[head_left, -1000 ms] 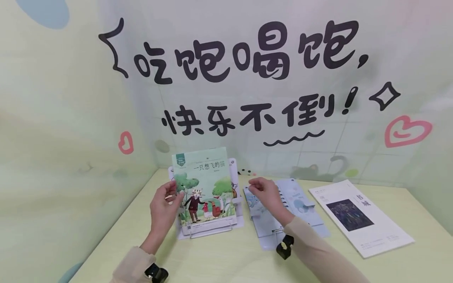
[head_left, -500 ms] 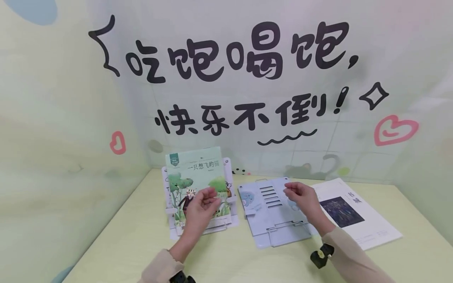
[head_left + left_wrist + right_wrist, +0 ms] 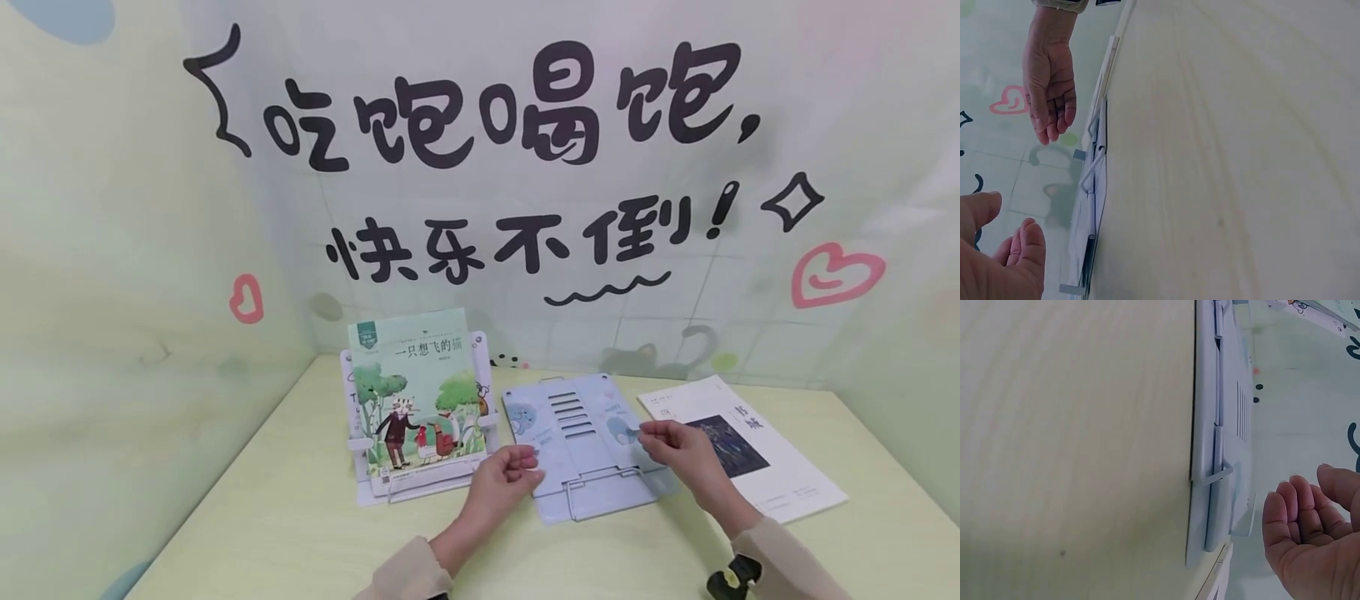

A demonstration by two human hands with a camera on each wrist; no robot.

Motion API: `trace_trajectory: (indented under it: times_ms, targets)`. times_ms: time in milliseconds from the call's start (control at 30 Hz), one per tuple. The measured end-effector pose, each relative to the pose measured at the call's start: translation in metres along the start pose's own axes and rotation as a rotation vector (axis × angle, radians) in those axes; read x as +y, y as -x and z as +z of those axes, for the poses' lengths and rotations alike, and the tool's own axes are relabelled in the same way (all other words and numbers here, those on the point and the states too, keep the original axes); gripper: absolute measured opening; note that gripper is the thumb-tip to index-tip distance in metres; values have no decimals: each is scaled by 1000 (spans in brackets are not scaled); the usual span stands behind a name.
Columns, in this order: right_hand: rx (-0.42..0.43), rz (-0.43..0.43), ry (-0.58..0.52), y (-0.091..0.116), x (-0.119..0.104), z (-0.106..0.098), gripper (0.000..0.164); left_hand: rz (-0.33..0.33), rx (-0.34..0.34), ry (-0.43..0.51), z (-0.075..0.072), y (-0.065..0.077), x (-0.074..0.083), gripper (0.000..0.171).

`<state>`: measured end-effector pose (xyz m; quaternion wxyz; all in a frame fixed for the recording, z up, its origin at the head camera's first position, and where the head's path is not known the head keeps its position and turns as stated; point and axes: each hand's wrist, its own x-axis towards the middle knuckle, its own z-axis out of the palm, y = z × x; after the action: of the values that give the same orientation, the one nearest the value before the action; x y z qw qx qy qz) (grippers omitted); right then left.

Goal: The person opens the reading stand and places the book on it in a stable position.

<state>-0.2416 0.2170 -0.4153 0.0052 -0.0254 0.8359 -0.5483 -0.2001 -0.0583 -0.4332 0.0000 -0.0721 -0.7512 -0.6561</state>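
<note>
A light-blue book stand with slots and a wire ledge lies folded nearly flat in the middle of the table. At its lower left side is my left hand, fingers loosely bent and nothing in them. My right hand hovers over the stand's right edge, in front of a white magazine. The right wrist view has the fingers of that hand relaxed and apart from the stand. In the left wrist view, both the near hand and the far hand are above the stand.
To the left, a green picture book leans upright on a second, white stand, held by side clips and a wire ledge. A printed wall sheet rises behind the table. The magazine's near left side is beside the blue stand.
My left hand left the picture book's left edge and crossed right to the blue stand's lower left. My right hand moved right and down to its right edge. The book stays put.
</note>
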Motion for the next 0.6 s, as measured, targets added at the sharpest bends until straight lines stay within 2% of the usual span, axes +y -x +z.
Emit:
trace_trajectory:
  times_ms: [167,333,600]
  targets:
    - [-25,26,12,6,11,-3,37,7,-58,-22,12,-1,-8,34]
    - [-51,47,63,9,18,-4,34,-20,-106,-41,18,-1,-8,33]
    - [-108,55,92,10,25,-1,32,-73,-169,-127,27,-5,-8,26]
